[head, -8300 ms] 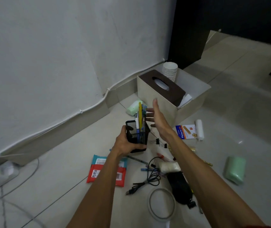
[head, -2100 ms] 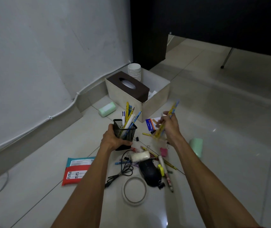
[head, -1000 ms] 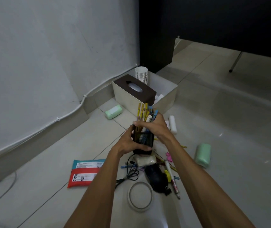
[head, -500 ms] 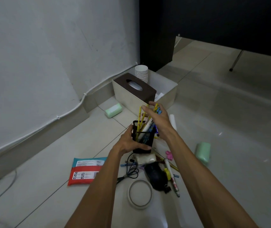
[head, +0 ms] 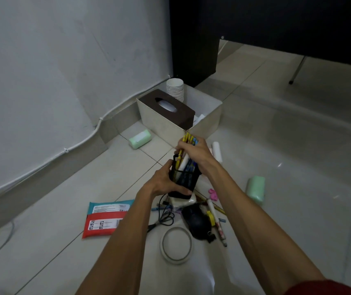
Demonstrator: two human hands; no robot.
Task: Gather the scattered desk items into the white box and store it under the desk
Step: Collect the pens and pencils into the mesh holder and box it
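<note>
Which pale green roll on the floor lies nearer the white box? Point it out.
The pale green roll beside the wall, just left of the white box; the other roll lies on open tiles, far right.

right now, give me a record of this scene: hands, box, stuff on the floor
left hand: grips the black mesh pen holder
right hand: grips a bundle of pens, lower ends inside the holder
white box: on the floor by the wall, holds a brown tissue box and stacked paper cups
on floor: tape ring, black mouse, red wipes pack, green roll by the box, green roll at right
task state: unfinished, several items lie outside the box
</note>
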